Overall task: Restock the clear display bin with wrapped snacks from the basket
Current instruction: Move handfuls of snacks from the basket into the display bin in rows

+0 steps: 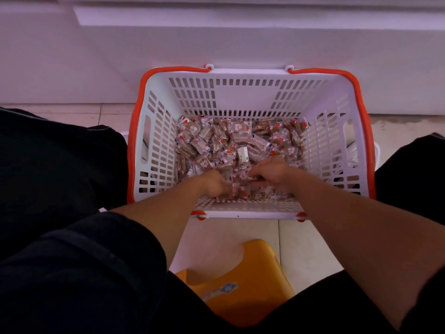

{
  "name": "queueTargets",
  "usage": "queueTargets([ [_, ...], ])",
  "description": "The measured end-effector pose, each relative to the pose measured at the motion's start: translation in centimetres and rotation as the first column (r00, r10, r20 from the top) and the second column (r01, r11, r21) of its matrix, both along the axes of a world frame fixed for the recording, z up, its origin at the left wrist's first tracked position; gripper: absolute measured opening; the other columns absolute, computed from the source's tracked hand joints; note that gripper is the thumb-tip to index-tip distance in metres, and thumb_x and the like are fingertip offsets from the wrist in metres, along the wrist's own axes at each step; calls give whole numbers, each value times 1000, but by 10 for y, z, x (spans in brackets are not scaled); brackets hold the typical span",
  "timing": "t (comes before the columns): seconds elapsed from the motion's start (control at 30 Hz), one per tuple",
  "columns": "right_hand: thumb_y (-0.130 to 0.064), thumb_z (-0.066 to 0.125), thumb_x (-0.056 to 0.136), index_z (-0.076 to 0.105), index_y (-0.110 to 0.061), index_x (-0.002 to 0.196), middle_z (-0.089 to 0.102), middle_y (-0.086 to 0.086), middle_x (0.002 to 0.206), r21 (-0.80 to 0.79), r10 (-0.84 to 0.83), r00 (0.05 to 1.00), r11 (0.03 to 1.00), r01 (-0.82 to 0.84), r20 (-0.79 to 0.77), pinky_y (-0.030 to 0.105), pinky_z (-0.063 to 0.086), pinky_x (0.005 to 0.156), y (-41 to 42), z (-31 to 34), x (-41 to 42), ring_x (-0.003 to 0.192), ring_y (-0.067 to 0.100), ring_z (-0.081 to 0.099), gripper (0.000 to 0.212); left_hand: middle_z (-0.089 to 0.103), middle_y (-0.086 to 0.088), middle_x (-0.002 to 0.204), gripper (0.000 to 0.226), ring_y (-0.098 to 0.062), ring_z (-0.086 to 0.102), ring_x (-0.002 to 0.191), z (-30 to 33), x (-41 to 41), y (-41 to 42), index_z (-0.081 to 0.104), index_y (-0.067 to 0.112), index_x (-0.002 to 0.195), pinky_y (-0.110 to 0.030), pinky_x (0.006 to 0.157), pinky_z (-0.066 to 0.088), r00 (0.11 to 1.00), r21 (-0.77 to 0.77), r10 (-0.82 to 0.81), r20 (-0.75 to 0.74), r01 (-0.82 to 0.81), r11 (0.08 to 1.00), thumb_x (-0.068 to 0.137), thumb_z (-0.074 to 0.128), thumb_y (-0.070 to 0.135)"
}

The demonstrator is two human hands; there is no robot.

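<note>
A white slotted shopping basket (pixel 243 95) with an orange rim stands on the floor in front of me. Its bottom is covered with several small wrapped snacks (pixel 238 141), brown with red and white wrappers. Both my hands are down inside the basket near its front wall. My left hand (pixel 214 183) has its fingers curled into the pile, gripping wrapped snacks. My right hand (pixel 271 171) curls round more wrapped snacks just to the right, fingertips close to the left hand's. The clear display bin is not in view.
A white cabinet base (pixel 216 44) rises directly behind the basket. I sit on a yellow plastic stool (pixel 243 280) with my dark-clothed knees on either side of the basket. Light floor tiles (pixel 301 242) lie beneath.
</note>
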State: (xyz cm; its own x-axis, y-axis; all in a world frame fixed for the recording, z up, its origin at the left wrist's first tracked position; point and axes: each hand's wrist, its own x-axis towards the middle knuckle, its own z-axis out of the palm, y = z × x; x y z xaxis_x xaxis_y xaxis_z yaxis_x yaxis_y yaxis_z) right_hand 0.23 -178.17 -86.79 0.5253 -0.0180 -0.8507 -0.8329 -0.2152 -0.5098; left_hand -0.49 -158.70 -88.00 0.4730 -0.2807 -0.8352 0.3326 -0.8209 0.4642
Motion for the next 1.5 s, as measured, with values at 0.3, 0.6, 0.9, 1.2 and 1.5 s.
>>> queueTargets([
  [0.3,5,71,81,61,0,69,64,14,75,104,75,993,991,-84,94,37,62,70,-16,75,36,81,27,72,15,70,-9,99,19,-20,67,85,57,19,14,62,4,112,-34,73,59,762,-145,537,-362,-615,775,94,65,10],
  [0.6,-11,80,69,75,-7,84,67,14,83,11,427,742,863,-505,517,17,53,62,-17,291,92,70,16,59,16,74,-17,105,27,-36,73,92,289,115,21,61,11,112,-42,74,62,977,-471,133,-166,-197,860,102,49,33],
  [0.9,-15,78,66,76,-4,81,66,12,74,135,147,615,912,-388,775,17,51,56,-12,366,86,62,10,60,19,68,-7,76,49,-22,72,66,366,103,4,62,13,115,-23,40,51,930,-714,366,-31,-277,643,89,51,54],
  [1.2,-21,84,74,70,-21,97,70,-4,81,-482,501,179,865,-142,847,16,48,63,-12,370,89,63,1,58,26,69,-15,96,23,-31,71,90,377,116,8,69,8,104,-34,59,59,946,-779,233,-226,-319,539,83,66,18],
  [1.5,9,67,81,61,-15,125,66,6,116,181,-74,371,947,-265,926,27,57,78,-10,372,85,83,19,65,51,72,-15,103,43,-29,73,90,371,119,-6,62,3,121,-33,60,59,882,-827,355,-310,-434,356,84,61,25],
])
